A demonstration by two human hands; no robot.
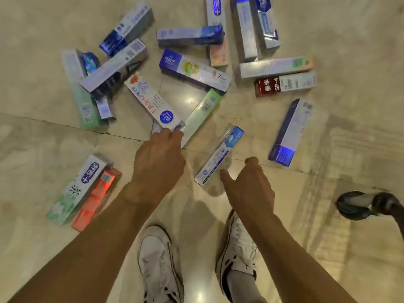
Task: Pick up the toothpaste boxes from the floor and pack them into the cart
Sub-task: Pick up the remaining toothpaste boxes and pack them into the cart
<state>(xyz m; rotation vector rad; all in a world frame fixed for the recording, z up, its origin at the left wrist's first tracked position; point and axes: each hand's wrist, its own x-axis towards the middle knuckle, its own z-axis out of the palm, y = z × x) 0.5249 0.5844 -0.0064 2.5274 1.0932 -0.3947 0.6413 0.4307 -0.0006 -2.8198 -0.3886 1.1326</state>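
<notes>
Left grip (159, 158) reaches forward with fingers curled; right grip (249, 186) hangs loose, thumb out.

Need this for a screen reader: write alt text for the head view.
A person's left hand reaches the near end of a white toothpaste box with red lettering while the right hand hovers open beside a blue-and-white box. Many more boxes lie scattered on the beige tiled floor.
</notes>
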